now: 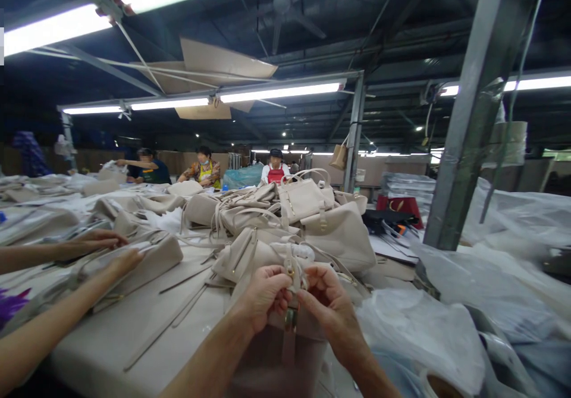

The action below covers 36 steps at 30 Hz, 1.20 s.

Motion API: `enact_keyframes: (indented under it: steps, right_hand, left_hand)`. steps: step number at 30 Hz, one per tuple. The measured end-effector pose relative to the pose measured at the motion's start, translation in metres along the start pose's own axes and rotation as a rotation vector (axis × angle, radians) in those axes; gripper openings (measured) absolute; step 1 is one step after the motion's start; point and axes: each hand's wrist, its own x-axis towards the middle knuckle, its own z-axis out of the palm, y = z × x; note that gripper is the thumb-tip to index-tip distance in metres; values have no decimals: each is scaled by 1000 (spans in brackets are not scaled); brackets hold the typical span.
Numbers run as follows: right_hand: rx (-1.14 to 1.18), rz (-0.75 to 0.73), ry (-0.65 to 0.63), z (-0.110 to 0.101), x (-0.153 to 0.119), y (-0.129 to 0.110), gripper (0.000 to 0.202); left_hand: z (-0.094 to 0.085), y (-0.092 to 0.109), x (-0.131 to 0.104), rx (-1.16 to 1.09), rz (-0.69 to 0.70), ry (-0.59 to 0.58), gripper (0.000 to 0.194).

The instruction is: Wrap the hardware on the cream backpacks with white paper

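In the head view, my left hand [266, 295] pinches a beige strap [289, 264] with a gold-coloured ring, its fingers curled. My right hand [328, 303] is closed on the same strap from the other side, thumb and fingertips drawn together. Just below the fingers hangs a gold metal clasp [291, 319] on a narrow tab. Under both hands stands a beige handbag [307, 350], its lower part in shadow. Behind my hands, another beige bag [241, 255] with a zip lies against the pile. My fingertips partly hide the strap's end.
Beige handbags [339, 237] are heaped ahead on the table [178, 338]. At the left, a co-worker's hands [127, 261] rest on another bag [163, 259]. Plastic sheeting [428, 332] and a steel post [468, 118] stand at the right. Several people sit beyond the pile.
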Motion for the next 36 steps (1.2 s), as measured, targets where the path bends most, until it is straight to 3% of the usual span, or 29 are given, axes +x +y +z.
enact_keyframes:
  steps: [4,8,14,21,26,32,36]
  right_hand:
    - [-64,-87,79,1,-4,14,33]
    - [-79,-86,68,5,-9,20,28]
    - [-130,-97,245,11,-15,23,28]
    - [-153,-134,171,7,-19,28,24]
    - [-154,-129,264,12,-20,29,24]
    - [-28,-84,265,14,-24,32,30]
    - [-81,-94,270,15,-30,36,27]
  left_hand:
    - [-9,5,-4,33,-16,-94,24]
    - [-9,10,-7,114,-17,-152,21]
    - [8,5,-11,142,92,-47,19]
    - [6,6,-14,89,19,-86,14]
    - [13,-1,-17,126,100,-19,22]
    - [3,0,-16,120,-15,-223,19]
    - [-2,8,-12,194,-50,-260,15]
